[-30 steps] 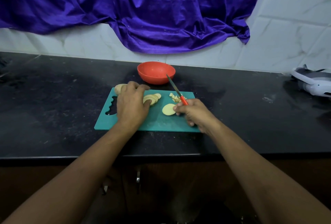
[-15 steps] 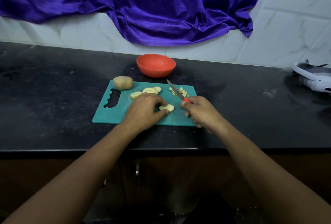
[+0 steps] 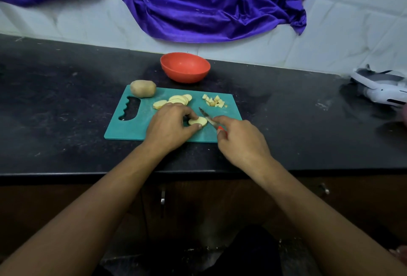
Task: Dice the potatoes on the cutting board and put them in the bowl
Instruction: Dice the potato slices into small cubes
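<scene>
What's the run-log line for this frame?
left hand: holds pale round potato slice | right hand: grips red-handled knife | diced potato pile: on teal plastic cutting board

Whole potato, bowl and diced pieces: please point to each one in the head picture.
whole potato [image 3: 143, 88]: head view, middle of its skin.
bowl [image 3: 186, 76]: head view, front outer wall.
diced pieces [image 3: 214, 101]: head view, centre of the pile.

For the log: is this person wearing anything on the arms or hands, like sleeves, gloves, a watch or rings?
Nothing worn shows. The left hand and right hand are bare, with no gloves, and no ring is visible. The left forearm and right forearm are uncovered to the frame's bottom edge: no sleeve, watch, bracelet or marking.
</scene>
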`<action>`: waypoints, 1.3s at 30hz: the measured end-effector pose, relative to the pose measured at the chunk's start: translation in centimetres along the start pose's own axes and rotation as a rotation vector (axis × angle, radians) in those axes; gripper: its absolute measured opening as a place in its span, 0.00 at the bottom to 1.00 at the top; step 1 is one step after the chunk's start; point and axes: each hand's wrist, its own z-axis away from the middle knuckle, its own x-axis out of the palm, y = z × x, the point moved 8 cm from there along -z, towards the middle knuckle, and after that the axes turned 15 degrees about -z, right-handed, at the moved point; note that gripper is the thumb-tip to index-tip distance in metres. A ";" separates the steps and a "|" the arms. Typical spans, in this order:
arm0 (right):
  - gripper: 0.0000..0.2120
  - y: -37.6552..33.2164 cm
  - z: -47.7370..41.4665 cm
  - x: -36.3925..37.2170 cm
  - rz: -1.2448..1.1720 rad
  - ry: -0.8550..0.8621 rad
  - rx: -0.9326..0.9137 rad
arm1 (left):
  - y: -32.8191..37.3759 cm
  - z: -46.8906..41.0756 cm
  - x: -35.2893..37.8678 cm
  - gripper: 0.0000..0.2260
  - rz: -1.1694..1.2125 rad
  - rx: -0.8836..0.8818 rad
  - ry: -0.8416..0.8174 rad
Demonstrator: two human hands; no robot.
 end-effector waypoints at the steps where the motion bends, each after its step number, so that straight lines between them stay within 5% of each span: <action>1: 0.20 -0.1 0.1 0.1 0.010 0.005 0.001 | -0.1 0.0 0.0 0.12 0.006 -0.007 -0.001; 20: 0.26 -1.8 1.7 1.8 0.247 -0.060 -0.020 | -0.3 0.0 0.1 0.12 0.043 -0.021 -0.030; 26: 0.23 -1.1 1.7 1.3 0.137 -0.017 -0.007 | -0.3 0.1 0.0 0.12 0.033 -0.034 -0.038; 32: 0.20 1.5 0.8 1.4 -0.215 0.024 0.119 | -0.3 0.2 -0.1 0.12 0.048 -0.039 -0.026; 39: 0.21 0.0 1.3 1.1 -0.115 0.045 0.029 | -0.3 0.2 -0.1 0.12 0.041 -0.026 -0.020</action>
